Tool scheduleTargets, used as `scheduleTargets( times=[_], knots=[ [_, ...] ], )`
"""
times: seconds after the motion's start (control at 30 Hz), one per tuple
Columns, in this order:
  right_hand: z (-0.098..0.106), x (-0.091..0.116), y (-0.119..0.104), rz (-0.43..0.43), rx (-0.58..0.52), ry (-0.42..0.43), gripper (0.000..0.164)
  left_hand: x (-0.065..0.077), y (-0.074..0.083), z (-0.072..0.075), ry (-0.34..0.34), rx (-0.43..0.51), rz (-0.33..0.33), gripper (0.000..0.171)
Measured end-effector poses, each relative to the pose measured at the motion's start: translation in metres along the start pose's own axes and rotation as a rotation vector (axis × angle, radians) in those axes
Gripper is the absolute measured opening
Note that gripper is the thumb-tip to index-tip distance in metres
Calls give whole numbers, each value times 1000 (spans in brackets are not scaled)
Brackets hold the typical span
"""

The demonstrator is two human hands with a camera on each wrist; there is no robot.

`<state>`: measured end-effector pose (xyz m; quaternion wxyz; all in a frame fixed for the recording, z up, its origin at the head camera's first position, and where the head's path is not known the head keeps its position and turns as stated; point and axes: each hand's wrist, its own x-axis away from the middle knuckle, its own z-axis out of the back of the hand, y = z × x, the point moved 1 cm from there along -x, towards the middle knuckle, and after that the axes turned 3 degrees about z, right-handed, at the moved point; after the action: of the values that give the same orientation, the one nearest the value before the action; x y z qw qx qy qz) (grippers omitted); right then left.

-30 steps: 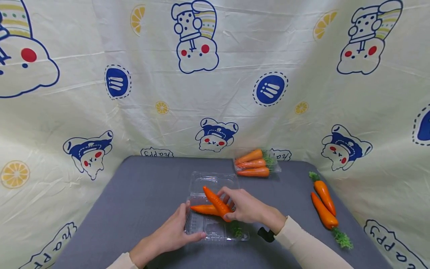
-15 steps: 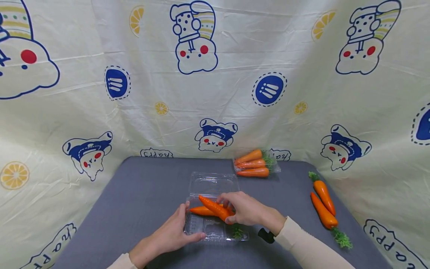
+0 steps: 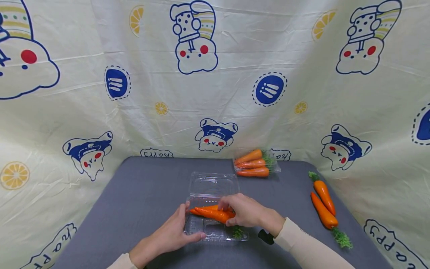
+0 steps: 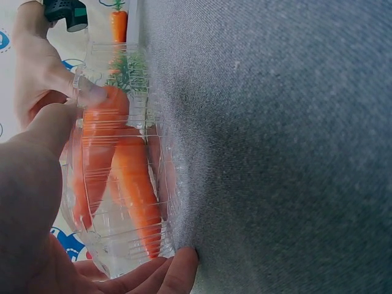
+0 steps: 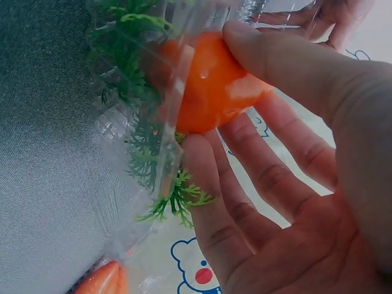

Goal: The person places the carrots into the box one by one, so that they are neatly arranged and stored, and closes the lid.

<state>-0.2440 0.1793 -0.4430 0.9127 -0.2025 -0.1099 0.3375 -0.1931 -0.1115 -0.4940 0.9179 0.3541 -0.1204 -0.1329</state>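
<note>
A hinged clear plastic box (image 3: 218, 236) lies on the table with its lid (image 3: 214, 184) folded back. Inside it rests one orange carrot (image 3: 208, 207), partly hidden behind another carrot (image 3: 212, 214) that my right hand (image 3: 246, 211) holds by its thick end. In the right wrist view, the thumb lies on one side of the held carrot (image 5: 214, 82) and fingertips on the other. Green leaves (image 3: 237, 232) show at the box's front right. My left hand (image 3: 171, 229) touches the box's near left corner, thumb along the front rim and fingers along the left side.
A clear pack of several carrots (image 3: 252, 172) sits at the table's back edge. Two loose carrots (image 3: 324, 196) with leafy tops lie along the right edge. A printed curtain (image 3: 215, 97) hangs behind the grey table (image 3: 144, 194).
The held carrot has swung from a raised slant to nearly flat alongside the other carrot in the box, its tip moving down and left. My left hand has stayed put.
</note>
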Motion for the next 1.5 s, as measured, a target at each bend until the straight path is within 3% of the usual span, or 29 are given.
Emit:
scheduleTargets(
  times=[0.57, 0.87, 1.5],
  knots=[
    [-4, 3, 2, 47, 40, 7, 30, -2, 1, 1, -24, 11, 1, 123],
    [-6, 5, 3, 54, 52, 29, 31, -3, 0, 0, -42, 27, 4, 125],
    [1, 13, 4, 69, -46, 91, 32, -4, 0, 0, -46, 16, 17, 123]
  ],
)
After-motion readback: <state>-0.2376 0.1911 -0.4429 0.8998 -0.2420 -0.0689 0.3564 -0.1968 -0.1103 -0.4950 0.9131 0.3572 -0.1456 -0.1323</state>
